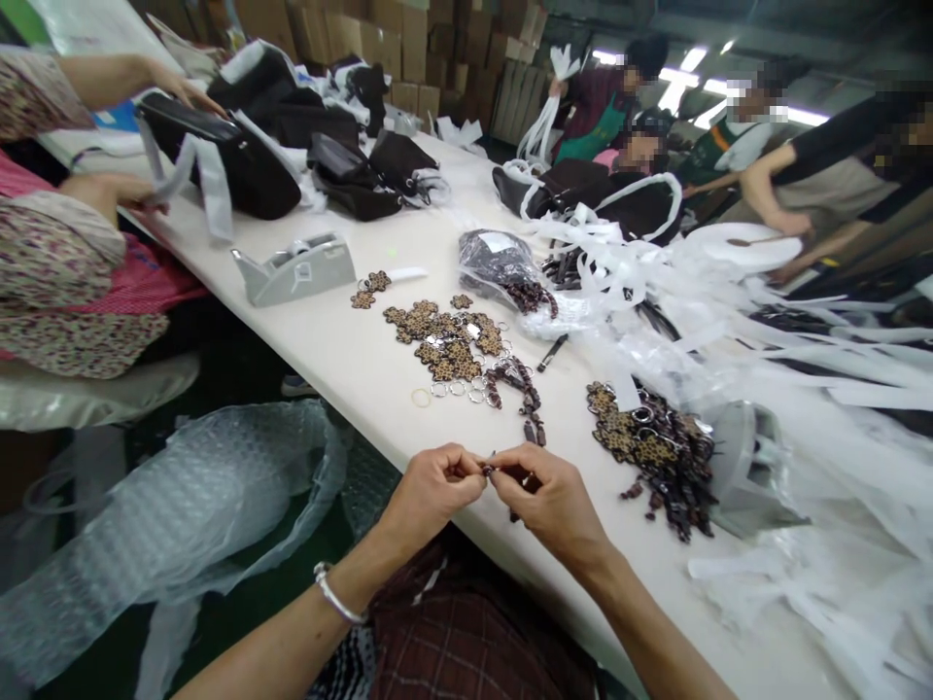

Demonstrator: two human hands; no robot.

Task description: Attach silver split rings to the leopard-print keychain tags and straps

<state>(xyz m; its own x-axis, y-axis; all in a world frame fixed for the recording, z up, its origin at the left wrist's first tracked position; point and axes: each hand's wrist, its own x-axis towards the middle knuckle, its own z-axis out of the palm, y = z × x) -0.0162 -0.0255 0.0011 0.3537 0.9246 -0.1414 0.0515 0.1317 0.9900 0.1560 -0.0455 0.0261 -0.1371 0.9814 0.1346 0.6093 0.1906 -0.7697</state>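
Left hand [430, 494]: fingers clamped, thumb against index, on a small dark brown beaded piece [488, 471].
Right hand [555, 496]: fingers clamped on the same piece, meeting the left fingertips. The exact joint is too small to read.
Beaded piece: held at the centre of the clock face, above the near edge of the cream tabletop [350, 355]. Risk: slip from the pinch. Cause: tiny contact area, opposing fingertips. A dropped piece could pass over the edge towards 6 o'clock.
Dark brown bead strands [526, 384]: lie at 12 to 1 o'clock, near the right hand. Risk: snagging or dragging. Cause: loose ends close to the knuckles.
Tan-and-black flower-shaped charms [452, 360]: heaped at 11 o'clock. Risk: mixed or hooked pieces. Cause: thin silver metal rings [458, 389] scattered against the heap.
Second mixed pile of charms and dark beads [667, 452]: at 3 o'clock, beside a grey plastic tape dispenser [754, 472]. Risk: tangling. Cause: crowded rings and strands.
White ribbon-like strips [729, 340]: spread at 2 o'clock. Risk: small parts hidden or swept away. Cause: loose, overlapping lengths.
Clear bubble wrap [219, 496]: below the edge at 9 o'clock. Risk: fallen parts lost in its folds.
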